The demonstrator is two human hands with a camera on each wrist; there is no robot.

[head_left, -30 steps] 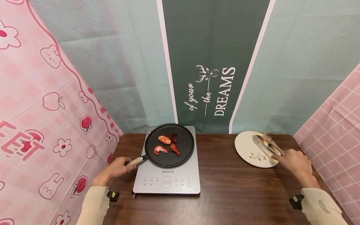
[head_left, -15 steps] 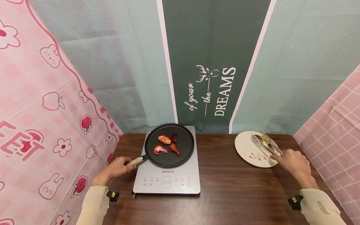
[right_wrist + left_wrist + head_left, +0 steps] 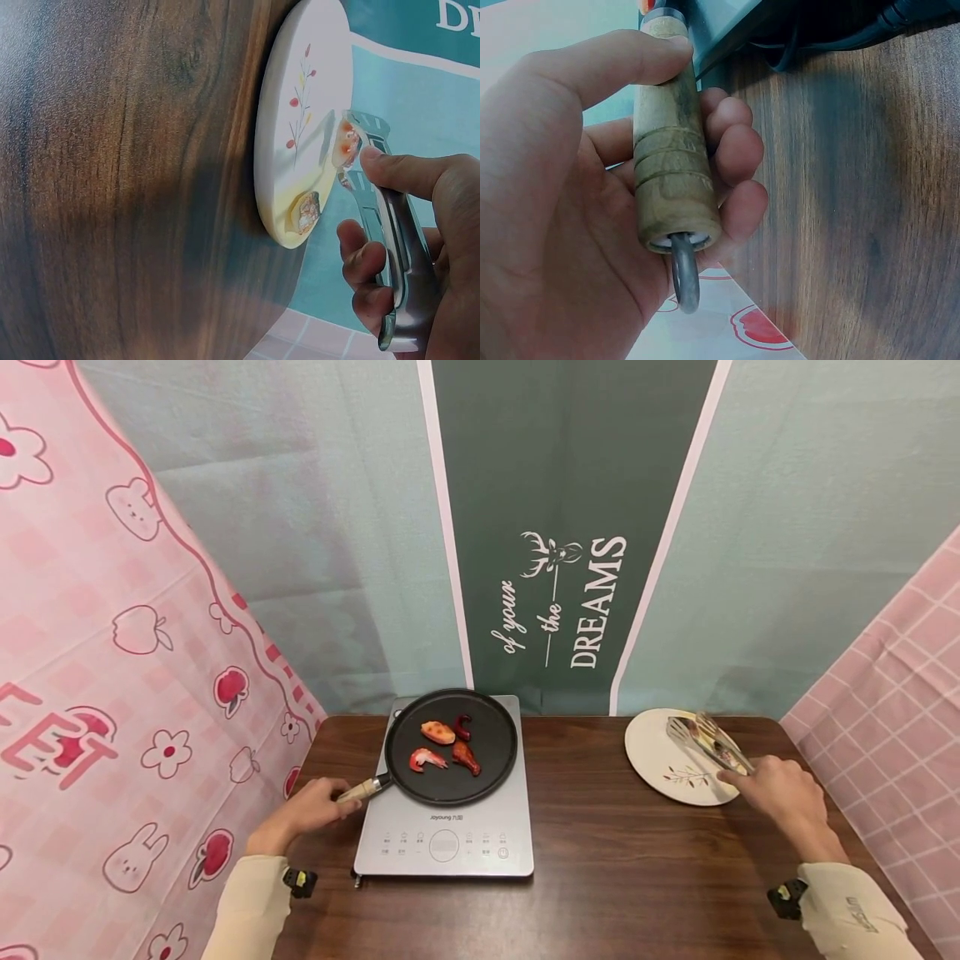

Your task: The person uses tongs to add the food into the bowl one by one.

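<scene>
My left hand (image 3: 318, 806) grips the wooden handle (image 3: 671, 150) of a black frying pan (image 3: 487, 718), thumb on top and fingers curled beneath. The pan sits on a silver induction cooker (image 3: 487, 818). In it lie a shrimp (image 3: 427, 760), a chicken drumstick (image 3: 467, 758), a browned oval piece (image 3: 438, 732) and a dark red curved piece (image 3: 463, 727). My right hand (image 3: 783, 797) holds metal tongs (image 3: 401, 247) over a white plate (image 3: 652, 752). Their tips stand apart around a yellowish-red food piece (image 3: 346, 144). Another small piece (image 3: 306, 212) lies near the plate's rim.
The brown wooden table (image 3: 600, 877) stretches between cooker and plate. Printed cloths hang behind and on both sides, the pink cloth (image 3: 150, 693) close to my left arm. A black cable (image 3: 787, 49) runs by the cooker's side.
My right hand and the tongs have shifted slightly left over the plate. The left hand and the pan stay as they were.
</scene>
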